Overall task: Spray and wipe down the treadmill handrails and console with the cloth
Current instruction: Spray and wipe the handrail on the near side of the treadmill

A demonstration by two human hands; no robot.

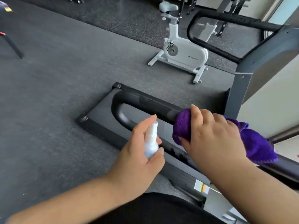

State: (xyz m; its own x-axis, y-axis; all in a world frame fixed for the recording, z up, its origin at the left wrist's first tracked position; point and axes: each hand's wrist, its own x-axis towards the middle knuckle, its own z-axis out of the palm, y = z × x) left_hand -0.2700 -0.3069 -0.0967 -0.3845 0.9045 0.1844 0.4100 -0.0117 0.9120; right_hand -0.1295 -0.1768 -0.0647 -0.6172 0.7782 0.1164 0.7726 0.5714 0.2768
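Purple cloth (182, 126) wraps the handrail (145, 102) at centre under your gripping right hand (213, 135), so it rubs; your left hand (139, 151) clasps the spray bottle (151, 141), nozzle aimed railward.

Only one piece of lettering appears: a small dark logo with a brand word printed on the side housing of the white exercise bike (186, 52), right of centre in the upper part of the frame; it is too small and blurred to read. A sticker (201, 187) with yellow and orange blocks on the treadmill frame, lower right, shows no legible characters.
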